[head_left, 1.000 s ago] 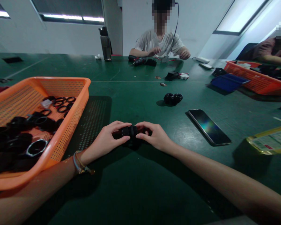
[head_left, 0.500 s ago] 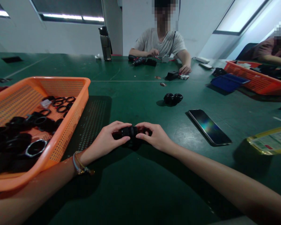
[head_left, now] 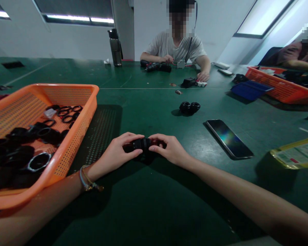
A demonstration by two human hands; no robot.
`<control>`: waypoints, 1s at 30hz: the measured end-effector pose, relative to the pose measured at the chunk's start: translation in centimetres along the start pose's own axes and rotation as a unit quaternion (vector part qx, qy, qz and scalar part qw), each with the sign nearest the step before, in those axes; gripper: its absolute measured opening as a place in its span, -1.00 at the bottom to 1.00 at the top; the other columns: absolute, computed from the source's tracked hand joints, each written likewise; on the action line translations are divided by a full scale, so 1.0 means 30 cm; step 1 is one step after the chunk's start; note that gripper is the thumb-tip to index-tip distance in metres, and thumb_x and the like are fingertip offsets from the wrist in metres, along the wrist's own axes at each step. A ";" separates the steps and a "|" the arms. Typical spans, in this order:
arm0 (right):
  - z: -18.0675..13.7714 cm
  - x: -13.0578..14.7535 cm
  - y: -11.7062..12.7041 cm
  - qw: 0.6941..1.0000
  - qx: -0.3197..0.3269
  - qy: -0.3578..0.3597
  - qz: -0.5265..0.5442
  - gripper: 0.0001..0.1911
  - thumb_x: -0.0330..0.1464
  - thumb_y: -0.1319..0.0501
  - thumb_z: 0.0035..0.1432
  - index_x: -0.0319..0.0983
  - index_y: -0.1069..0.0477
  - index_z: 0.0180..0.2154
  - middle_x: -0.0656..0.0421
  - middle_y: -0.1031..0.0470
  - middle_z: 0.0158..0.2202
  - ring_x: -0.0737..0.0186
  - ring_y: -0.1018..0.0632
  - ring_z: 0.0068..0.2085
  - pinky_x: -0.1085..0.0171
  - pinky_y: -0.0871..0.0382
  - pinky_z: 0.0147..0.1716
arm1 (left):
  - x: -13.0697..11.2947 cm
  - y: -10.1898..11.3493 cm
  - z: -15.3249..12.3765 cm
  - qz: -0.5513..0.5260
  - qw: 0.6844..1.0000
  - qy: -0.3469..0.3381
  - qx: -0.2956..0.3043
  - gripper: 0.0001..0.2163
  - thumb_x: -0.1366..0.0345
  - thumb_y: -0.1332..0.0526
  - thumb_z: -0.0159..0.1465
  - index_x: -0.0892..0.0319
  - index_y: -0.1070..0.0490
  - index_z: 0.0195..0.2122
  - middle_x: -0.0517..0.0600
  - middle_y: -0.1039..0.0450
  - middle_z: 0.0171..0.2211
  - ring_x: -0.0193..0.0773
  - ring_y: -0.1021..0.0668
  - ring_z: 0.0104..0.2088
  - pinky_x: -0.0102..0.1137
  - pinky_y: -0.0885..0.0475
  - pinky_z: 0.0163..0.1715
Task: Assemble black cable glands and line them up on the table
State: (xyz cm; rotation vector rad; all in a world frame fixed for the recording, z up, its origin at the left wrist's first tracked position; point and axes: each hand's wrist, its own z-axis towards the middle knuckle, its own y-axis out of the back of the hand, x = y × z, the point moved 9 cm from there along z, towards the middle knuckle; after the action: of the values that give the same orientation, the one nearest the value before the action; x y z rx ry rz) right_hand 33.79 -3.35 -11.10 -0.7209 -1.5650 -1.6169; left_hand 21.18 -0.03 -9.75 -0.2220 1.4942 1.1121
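Between my two hands lies a black cylindrical fitting (head_left: pixel 141 144) with a raised band round it, held sideways low over the green table. My left hand (head_left: pixel 122 147) grips its left part, thumb in front and fingers behind. The fingers of my right hand (head_left: pixel 166 147) pinch its right end, which they partly hide. Beyond my hands, two black ribbed fittings (head_left: pixel 190 108) stand side by side. An orange basket (head_left: pixel 79 150) to the left of my left hand holds black rings, black cylindrical parts and a shiny metal-edged ring (head_left: pixel 39 161).
A phone (head_left: pixel 228 138) and a yellow-edged package (head_left: pixel 295 153) lie on the right. Farther back are a blue tray (head_left: pixel 251 90), another orange basket (head_left: pixel 284 87), a power drill (head_left: pixel 154 66) and a bottle (head_left: pixel 115 48). A co-worker (head_left: pixel 177 48) sits opposite; another person is at far right.
My hands and the black fitting stay almost in place. The co-worker opposite has shifted slightly, with hands still on the parts before them.
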 end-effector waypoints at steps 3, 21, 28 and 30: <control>-0.001 0.002 0.000 1.000 0.001 0.004 0.006 -0.77 -0.36 -0.25 0.06 -0.25 -0.46 -0.19 0.19 -0.49 -0.35 0.43 -0.33 -0.53 0.39 -0.17 -0.53 | 0.001 0.000 0.000 0.001 1.000 0.000 0.000 -0.67 0.23 -0.23 0.09 0.15 -0.46 -0.10 0.04 -0.42 -0.16 -0.20 -0.51 -0.18 -0.28 -0.48 -0.17; 0.000 0.012 0.006 1.000 -0.007 0.013 -0.014 -0.75 -0.35 -0.23 0.07 -0.27 -0.45 -0.17 0.15 -0.49 -0.31 0.42 -0.31 -0.51 0.36 -0.18 -0.51 | 0.009 0.004 0.001 -0.019 1.000 0.014 -0.006 -0.66 0.22 -0.23 0.07 0.17 -0.46 -0.12 0.04 -0.42 -0.16 -0.19 -0.51 -0.15 -0.29 -0.48 -0.15; -0.009 0.026 0.010 0.999 -0.009 0.041 0.010 -0.56 -0.45 -0.26 -0.02 -0.20 -0.34 -0.04 0.14 -0.46 -0.21 0.40 -0.36 -0.46 0.38 -0.20 -0.52 | 0.014 0.004 0.004 -0.032 0.999 0.021 -0.008 -0.65 0.22 -0.24 0.07 0.18 -0.46 -0.11 0.04 -0.43 -0.15 -0.18 -0.51 -0.15 -0.29 -0.47 -0.13; -0.009 0.027 0.008 0.999 -0.008 0.041 0.017 -0.59 -0.48 -0.26 -0.02 -0.21 -0.35 -0.07 0.17 -0.46 -0.23 0.42 -0.34 -0.48 0.38 -0.20 -0.53 | 0.014 0.004 0.004 -0.028 0.999 0.019 -0.007 -0.66 0.22 -0.24 0.07 0.18 -0.46 -0.11 0.04 -0.43 -0.15 -0.18 -0.51 -0.15 -0.29 -0.47 -0.12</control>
State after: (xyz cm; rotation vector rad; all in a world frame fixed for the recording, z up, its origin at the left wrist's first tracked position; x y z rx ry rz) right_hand 33.58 -3.72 -10.33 -0.6777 -1.4763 -1.6163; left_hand 21.05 0.29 -10.04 -0.2945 1.5054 1.0786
